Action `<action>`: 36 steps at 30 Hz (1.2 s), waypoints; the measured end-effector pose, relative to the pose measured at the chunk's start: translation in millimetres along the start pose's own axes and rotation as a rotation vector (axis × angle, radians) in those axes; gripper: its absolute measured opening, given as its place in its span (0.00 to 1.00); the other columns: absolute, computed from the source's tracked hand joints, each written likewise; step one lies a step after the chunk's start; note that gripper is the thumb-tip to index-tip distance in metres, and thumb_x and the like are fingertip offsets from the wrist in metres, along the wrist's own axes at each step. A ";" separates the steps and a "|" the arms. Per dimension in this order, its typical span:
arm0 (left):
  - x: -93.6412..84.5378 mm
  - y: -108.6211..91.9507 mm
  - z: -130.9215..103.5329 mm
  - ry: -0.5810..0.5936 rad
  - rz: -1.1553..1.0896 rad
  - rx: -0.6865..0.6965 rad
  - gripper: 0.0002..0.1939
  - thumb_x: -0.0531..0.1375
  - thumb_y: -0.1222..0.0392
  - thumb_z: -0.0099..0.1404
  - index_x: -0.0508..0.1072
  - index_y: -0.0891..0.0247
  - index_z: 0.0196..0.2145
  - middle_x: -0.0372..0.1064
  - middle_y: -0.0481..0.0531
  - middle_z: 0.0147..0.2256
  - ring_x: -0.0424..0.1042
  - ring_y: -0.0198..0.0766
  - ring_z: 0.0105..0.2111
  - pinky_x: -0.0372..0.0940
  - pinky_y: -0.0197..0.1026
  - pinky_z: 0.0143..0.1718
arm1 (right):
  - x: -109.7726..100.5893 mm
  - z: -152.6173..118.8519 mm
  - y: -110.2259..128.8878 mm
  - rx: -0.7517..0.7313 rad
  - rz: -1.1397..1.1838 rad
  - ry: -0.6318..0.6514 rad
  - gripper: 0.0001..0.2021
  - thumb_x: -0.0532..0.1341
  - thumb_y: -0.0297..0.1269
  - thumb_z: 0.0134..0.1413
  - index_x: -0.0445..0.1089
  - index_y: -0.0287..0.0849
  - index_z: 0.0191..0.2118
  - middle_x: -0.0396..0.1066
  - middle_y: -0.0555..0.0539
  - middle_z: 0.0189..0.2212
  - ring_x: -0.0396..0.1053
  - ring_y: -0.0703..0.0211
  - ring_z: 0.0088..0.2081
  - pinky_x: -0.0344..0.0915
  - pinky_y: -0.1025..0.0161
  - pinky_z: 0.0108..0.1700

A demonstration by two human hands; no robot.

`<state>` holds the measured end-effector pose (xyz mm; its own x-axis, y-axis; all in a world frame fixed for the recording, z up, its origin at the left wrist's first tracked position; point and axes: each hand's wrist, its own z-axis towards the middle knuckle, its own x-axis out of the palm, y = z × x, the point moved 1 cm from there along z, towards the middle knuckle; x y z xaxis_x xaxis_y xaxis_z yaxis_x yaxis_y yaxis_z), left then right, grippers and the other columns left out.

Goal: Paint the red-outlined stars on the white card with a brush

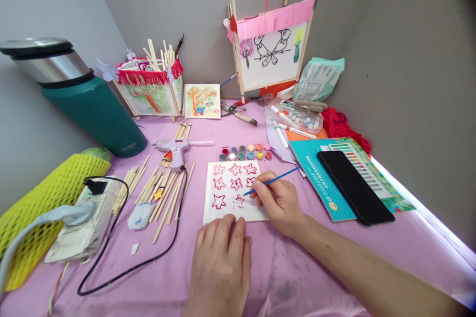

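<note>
A white square panel (pixel 211 215) lies flat on the table, with rows of red star outlines on it. One star in the bottom row is only partly outlined. My right hand (pixel 279 203) pinches a thin blue paintbrush (pixel 283 175), its tip down at that star. My left hand (pixel 222 260) rests flat with fingers stretched out, its fingertips on the panel's lower edge. Just beyond the panel sit two rows of small paint pots (pixel 242 156) in several colours.
Left stand a teal bottle (pixel 92 109), a power strip (pixel 87 223), wooden sticks (pixel 163 195) and a glue gun (pixel 176 149) with a trailing black cord. Right lie a blue book (pixel 316 183) and a black phone (pixel 355 185). Paper lanterns (pixel 275 67) stand at the back.
</note>
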<state>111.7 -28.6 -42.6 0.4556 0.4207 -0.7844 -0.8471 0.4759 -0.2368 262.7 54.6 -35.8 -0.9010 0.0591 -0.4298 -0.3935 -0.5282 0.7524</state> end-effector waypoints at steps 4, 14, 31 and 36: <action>0.2 -0.1 -0.4 -0.003 0.002 -0.002 0.14 0.57 0.67 0.61 0.70 0.67 0.46 0.68 0.58 0.42 0.65 0.44 0.40 0.60 0.48 0.41 | 0.3 0.2 -0.8 0.001 -0.008 0.000 0.08 0.52 0.31 0.62 0.64 0.42 0.31 0.69 0.51 0.26 0.70 0.67 0.26 0.63 0.71 0.27; -0.7 -0.1 0.2 -0.005 -0.005 -0.003 0.14 0.57 0.66 0.62 0.70 0.67 0.46 0.68 0.58 0.42 0.65 0.43 0.40 0.60 0.48 0.41 | 1.3 1.3 0.7 0.007 -0.003 0.005 0.08 0.52 0.32 0.62 0.65 0.42 0.31 0.69 0.51 0.26 0.70 0.66 0.26 0.64 0.70 0.27; -1.7 -1.1 0.3 0.001 0.004 -0.016 0.13 0.56 0.66 0.62 0.70 0.66 0.46 0.68 0.57 0.42 0.65 0.43 0.40 0.61 0.48 0.41 | 2.0 2.6 3.2 0.013 -0.001 0.023 0.09 0.52 0.33 0.63 0.65 0.42 0.31 0.69 0.50 0.27 0.72 0.65 0.27 0.65 0.69 0.28; -1.3 -1.2 0.7 0.000 0.004 -0.024 0.14 0.57 0.67 0.62 0.70 0.66 0.46 0.68 0.57 0.42 0.65 0.42 0.40 0.60 0.48 0.41 | 2.3 4.0 3.8 0.002 -0.003 0.028 0.09 0.52 0.33 0.63 0.65 0.42 0.31 0.69 0.49 0.27 0.72 0.64 0.28 0.66 0.69 0.28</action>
<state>112.3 -29.2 -40.9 0.4527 0.4227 -0.7851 -0.8551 0.4555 -0.2478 258.4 56.1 -31.9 -0.8944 0.0374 -0.4457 -0.3967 -0.5265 0.7520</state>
